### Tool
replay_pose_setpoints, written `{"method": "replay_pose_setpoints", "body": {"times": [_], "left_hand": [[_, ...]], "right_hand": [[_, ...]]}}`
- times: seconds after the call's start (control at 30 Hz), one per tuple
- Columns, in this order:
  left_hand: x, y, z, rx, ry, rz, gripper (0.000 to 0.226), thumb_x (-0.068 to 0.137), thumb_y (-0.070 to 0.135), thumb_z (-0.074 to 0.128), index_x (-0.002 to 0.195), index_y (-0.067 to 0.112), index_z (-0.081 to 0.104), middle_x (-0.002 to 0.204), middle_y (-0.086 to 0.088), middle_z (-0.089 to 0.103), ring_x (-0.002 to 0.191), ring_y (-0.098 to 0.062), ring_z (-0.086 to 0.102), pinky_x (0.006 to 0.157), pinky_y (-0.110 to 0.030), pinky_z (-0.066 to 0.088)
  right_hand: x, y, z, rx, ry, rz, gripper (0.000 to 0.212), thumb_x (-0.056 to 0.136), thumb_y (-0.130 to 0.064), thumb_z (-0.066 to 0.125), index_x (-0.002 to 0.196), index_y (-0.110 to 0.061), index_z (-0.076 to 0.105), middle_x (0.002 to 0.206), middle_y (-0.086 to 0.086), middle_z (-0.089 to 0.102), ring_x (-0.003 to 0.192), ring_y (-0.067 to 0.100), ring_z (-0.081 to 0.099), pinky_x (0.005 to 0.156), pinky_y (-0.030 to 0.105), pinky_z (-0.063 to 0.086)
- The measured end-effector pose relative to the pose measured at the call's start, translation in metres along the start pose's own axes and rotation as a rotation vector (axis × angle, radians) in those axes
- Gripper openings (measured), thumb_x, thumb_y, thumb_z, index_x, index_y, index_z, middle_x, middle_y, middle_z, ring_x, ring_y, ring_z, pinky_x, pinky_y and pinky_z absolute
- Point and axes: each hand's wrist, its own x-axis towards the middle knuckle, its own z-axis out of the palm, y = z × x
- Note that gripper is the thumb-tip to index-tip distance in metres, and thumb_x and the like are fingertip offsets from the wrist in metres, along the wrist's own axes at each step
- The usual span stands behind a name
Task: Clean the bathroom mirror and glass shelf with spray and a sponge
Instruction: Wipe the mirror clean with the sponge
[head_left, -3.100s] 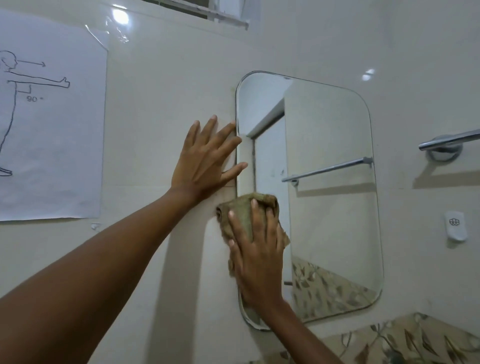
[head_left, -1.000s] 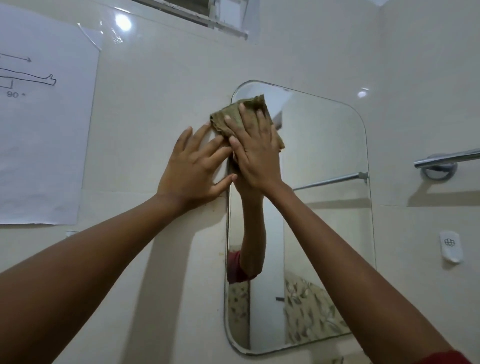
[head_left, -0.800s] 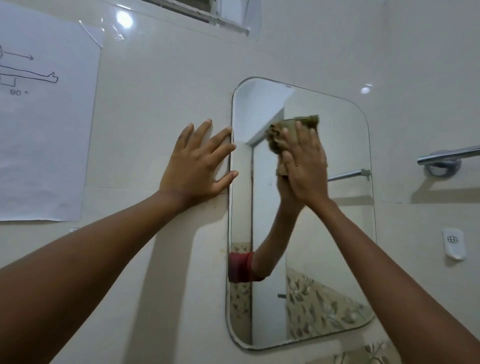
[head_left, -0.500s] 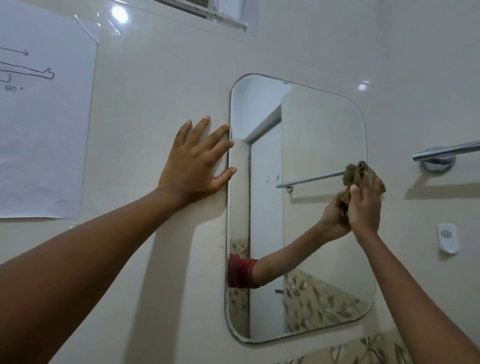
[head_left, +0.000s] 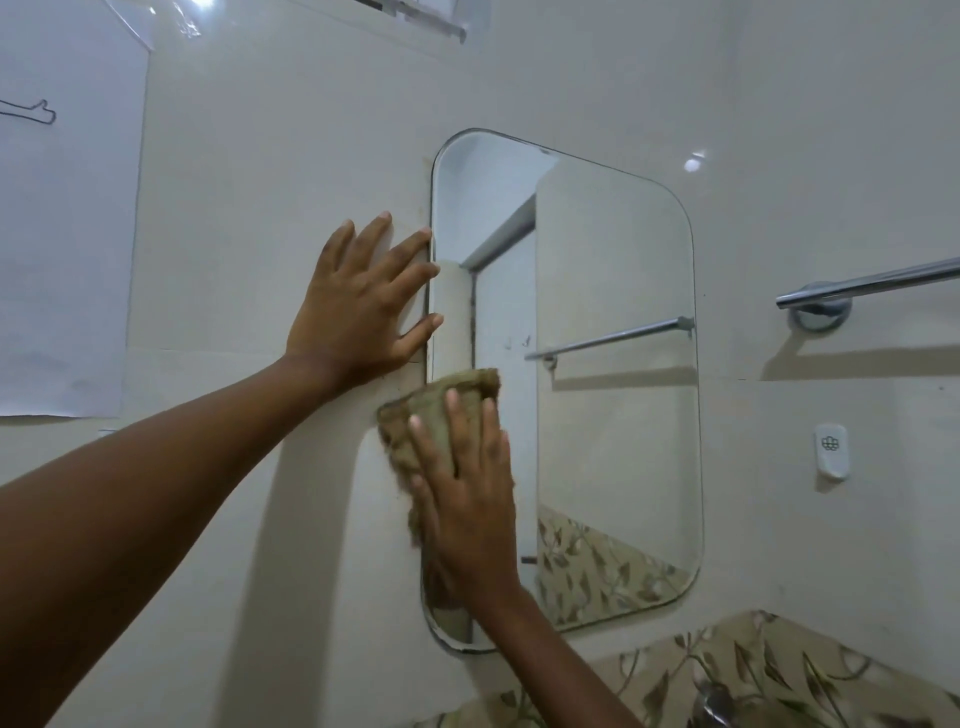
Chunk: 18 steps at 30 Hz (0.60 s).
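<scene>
Wiping the mirror (head_left: 613, 395) is where I put us: mid-task. My right hand (head_left: 467, 499) presses the sponge (head_left: 436, 410) flat at the mirror's left edge, centre of frame, fingers (head_left: 452, 415) spread over it, palm down, not pinching. The sponge half overlaps the wall (head_left: 311, 130) beside the glass. My left hand (head_left: 358, 306) is braced on the wall, fingers splayed, tips just reaching the mirror rim, holding nothing. The glass at right reads clear, with no streaks or foam I can make out, so much of it looks done; the lower-left corner is hidden behind my hand. No spray bottle and no glass shelf in view, so the shelf seems still to do. Rail (head_left: 872, 286) at right untouched.
</scene>
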Motion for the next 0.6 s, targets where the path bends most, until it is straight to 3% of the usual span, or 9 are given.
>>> {"method": "replay_pose_setpoints", "body": {"times": [0.1, 0.17, 0.33, 0.47, 0.6], "left_hand": [[0.000, 0.000, -0.002, -0.008, 0.002, 0.002, 0.051, 0.088, 0.052, 0.040, 0.123, 0.017, 0.052, 0.143, -0.004, 0.045, 0.135, -0.036, 0.033, 0.110, -0.052, 0.023], [0.000, 0.000, -0.001, -0.011, -0.001, 0.001, 0.051, 0.088, 0.053, 0.040, 0.123, 0.017, 0.051, 0.144, -0.004, 0.045, 0.135, -0.036, 0.032, 0.110, -0.052, 0.022], [-0.001, 0.000, -0.002, -0.010, 0.006, 0.000, 0.052, 0.088, 0.053, 0.039, 0.123, 0.017, 0.051, 0.143, -0.005, 0.045, 0.135, -0.036, 0.032, 0.111, -0.052, 0.022], [-0.001, 0.001, -0.002, -0.012, 0.004, 0.003, 0.052, 0.088, 0.053, 0.039, 0.123, 0.017, 0.051, 0.143, -0.005, 0.045, 0.135, -0.036, 0.032, 0.110, -0.052, 0.022], [-0.001, 0.002, -0.002, -0.017, 0.009, 0.002, 0.051, 0.088, 0.053, 0.040, 0.122, 0.016, 0.052, 0.143, -0.006, 0.046, 0.135, -0.036, 0.032, 0.110, -0.052, 0.022]], "right_hand": [[-0.041, 0.023, -0.002, -0.050, -0.024, -0.151, 0.050, 0.095, -0.026, 0.039, 0.144, -0.025, 0.033, 0.155, 0.008, 0.024, 0.144, 0.036, 0.014, 0.112, 0.053, 0.021], [-0.057, 0.051, -0.008, -0.097, -0.011, -0.103, 0.046, 0.099, -0.034, 0.025, 0.143, -0.024, 0.034, 0.153, 0.007, 0.027, 0.143, 0.035, 0.018, 0.111, 0.052, 0.022], [-0.060, 0.140, -0.030, -0.214, -0.002, 0.296, 0.053, 0.098, -0.037, 0.020, 0.148, -0.021, 0.022, 0.156, 0.008, 0.020, 0.145, 0.029, 0.012, 0.114, 0.053, 0.017], [-0.063, 0.193, -0.044, -0.089, 0.051, 0.625, 0.058, 0.094, -0.040, 0.023, 0.147, -0.019, 0.023, 0.156, 0.010, 0.022, 0.143, 0.033, 0.018, 0.111, 0.055, 0.026], [-0.081, 0.196, -0.041, 0.026, 0.099, 0.848, 0.061, 0.091, -0.041, 0.023, 0.148, -0.018, 0.024, 0.157, 0.010, 0.019, 0.143, 0.032, 0.020, 0.108, 0.055, 0.033]]}}
